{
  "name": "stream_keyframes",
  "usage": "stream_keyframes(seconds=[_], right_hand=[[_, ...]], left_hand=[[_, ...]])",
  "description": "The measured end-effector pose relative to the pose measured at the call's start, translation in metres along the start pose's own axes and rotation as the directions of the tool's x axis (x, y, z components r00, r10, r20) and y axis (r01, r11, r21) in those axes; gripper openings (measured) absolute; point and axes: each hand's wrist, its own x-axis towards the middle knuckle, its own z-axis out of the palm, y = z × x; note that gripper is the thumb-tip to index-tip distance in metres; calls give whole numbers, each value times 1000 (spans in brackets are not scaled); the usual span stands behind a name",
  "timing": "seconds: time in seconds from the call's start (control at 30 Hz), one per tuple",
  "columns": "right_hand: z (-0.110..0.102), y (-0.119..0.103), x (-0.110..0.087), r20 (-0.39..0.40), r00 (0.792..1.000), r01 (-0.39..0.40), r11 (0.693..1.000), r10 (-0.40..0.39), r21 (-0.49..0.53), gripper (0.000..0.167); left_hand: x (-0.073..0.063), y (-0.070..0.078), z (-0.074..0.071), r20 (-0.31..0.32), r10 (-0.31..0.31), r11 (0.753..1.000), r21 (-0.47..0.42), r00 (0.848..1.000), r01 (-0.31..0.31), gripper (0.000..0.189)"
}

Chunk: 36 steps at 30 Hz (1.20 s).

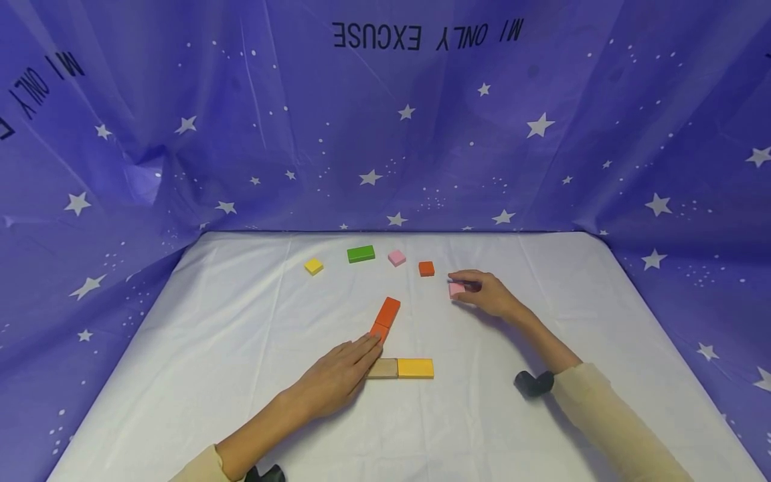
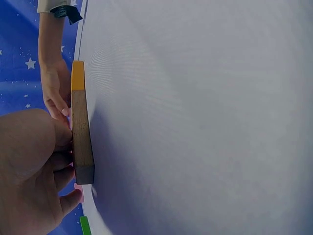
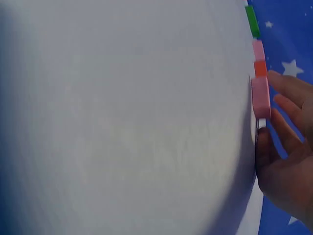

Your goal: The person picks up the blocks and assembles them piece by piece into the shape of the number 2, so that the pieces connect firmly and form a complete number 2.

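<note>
My left hand (image 1: pixel 337 375) lies with its fingers extended over the near end of a red-orange strip (image 1: pixel 388 312), made of two blocks end to end. Beside those fingers a brown wooden block (image 1: pixel 383 368) meets a yellow-orange block (image 1: pixel 415 368), forming a straight row; the hand covers part of it. In the left wrist view the wooden block (image 2: pixel 82 132) stands just past the fingers. My right hand (image 1: pixel 490 294) reaches around a small pink block (image 1: pixel 456 289), thumb and fingers spread apart. From the right wrist, that pink block (image 3: pixel 261 98) appears in front of the spread fingers.
Along the back of the white-covered table (image 1: pixel 512 415) sit a small yellow block (image 1: pixel 314 266), a green block (image 1: pixel 361 254), another pink block (image 1: pixel 396 258) and a small red-orange block (image 1: pixel 426 268). A purple star-printed curtain (image 1: pixel 313 134) surrounds the table's back and sides.
</note>
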Motion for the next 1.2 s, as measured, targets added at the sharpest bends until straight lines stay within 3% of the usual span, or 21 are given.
stream_keyframes(seconds=[0.27, 0.6, 0.9, 1.2], right_hand=[[-9, 5, -2, 56, 998, 12, 1000, -12, 6, 45], [-8, 8, -1, 26, 999, 27, 999, -26, -24, 39], [-4, -41, -3, 45, 995, 93, 995, -93, -16, 35], [17, -32, 22, 52, 991, 119, 990, -123, 73, 36]], left_hand=[[0, 0, 1, -3, 4, 1000, 19, 1000, -4, 48], [0, -1, 1, 0, 10, 1000, 19, 1000, -10, 47], [0, 0, -1, 0, 4, 1000, 7, 1000, -4, 48], [0, 0, 0, 7, -4, 1000, -2, 1000, 4, 47]])
